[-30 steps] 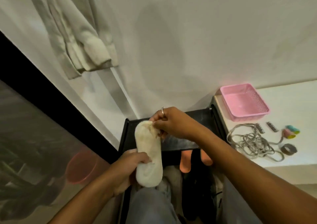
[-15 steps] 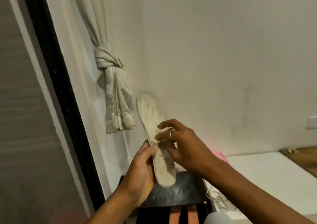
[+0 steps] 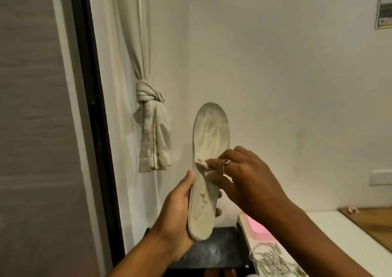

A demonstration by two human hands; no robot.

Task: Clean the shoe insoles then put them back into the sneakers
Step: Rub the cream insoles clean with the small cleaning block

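- Insole [image 3: 212, 141] now lifted upright; the left hand [image 3: 176, 209] has its grip curled round the heel.
- Right hand [image 3: 244, 177] grip pinches a crumpled wipe [image 3: 202, 164] at its middle; cleaning seems under way.

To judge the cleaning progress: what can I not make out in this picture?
Head view:
insole: middle covered by right hand and wipe; lower end wrapped by left hand.
pink basket: mostly behind the right forearm.
cable: cut by bottom edge.
sneakers: outside the frame.

A knotted cream curtain [image 3: 152, 128] hangs beside a dark window frame [image 3: 93, 107] against a plain white wall [image 3: 275, 64].
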